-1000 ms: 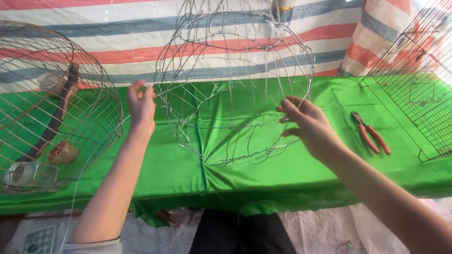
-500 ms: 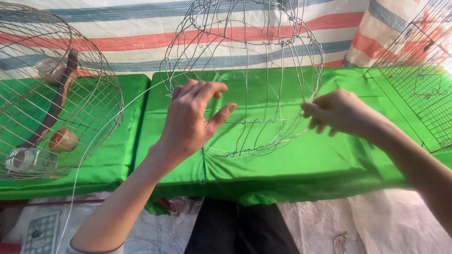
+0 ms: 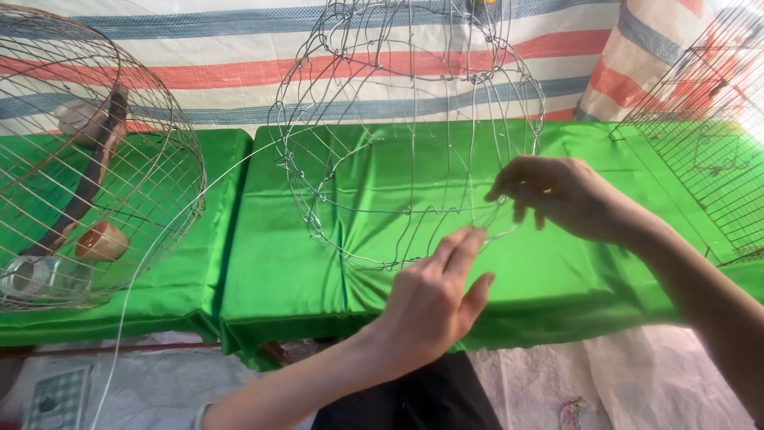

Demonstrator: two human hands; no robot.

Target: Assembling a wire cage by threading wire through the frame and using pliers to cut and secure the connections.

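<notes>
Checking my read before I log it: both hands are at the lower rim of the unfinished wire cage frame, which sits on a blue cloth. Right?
Not quite. In the head view the cloth under the wire cage frame is green, not blue. The rest holds: the left hand and the right hand are both at the frame's lower rim.

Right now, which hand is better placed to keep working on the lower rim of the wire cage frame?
Right. The right hand already pinches the lower rim of the wire cage frame, while the left hand is open below it, fingertips just reaching the wires.
</notes>
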